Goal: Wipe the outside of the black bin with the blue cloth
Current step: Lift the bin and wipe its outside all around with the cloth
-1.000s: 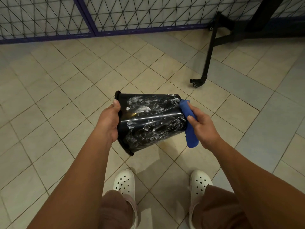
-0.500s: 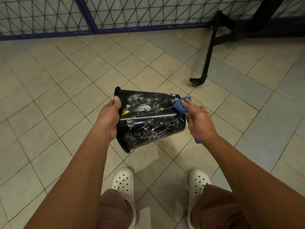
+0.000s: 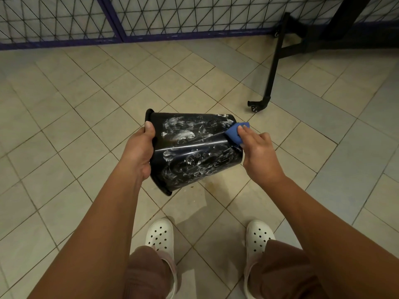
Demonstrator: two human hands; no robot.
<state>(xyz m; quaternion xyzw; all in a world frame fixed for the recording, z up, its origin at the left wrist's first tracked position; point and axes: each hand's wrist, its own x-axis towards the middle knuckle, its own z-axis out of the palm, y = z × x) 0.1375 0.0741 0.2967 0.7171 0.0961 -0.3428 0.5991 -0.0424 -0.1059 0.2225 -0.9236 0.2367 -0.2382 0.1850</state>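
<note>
The black bin (image 3: 194, 152) lies on its side in the air above the tiled floor, its rim to the left and its base to the right. White smears cover its outer wall. My left hand (image 3: 140, 152) grips the rim, thumb on the outside. My right hand (image 3: 257, 152) holds the blue cloth (image 3: 234, 133) and presses it on the bin's wall near the base; most of the cloth is hidden under my fingers.
A black metal stand leg with a small caster (image 3: 257, 105) stands on the floor to the upper right. A wire mesh fence with a purple frame (image 3: 112, 24) runs along the back. My two white clogs (image 3: 159, 236) are on the tiles below the bin.
My right hand has moved the cloth from hanging down beside the bin's base up onto the upper edge of the wall. The bin has risen slightly in view.
</note>
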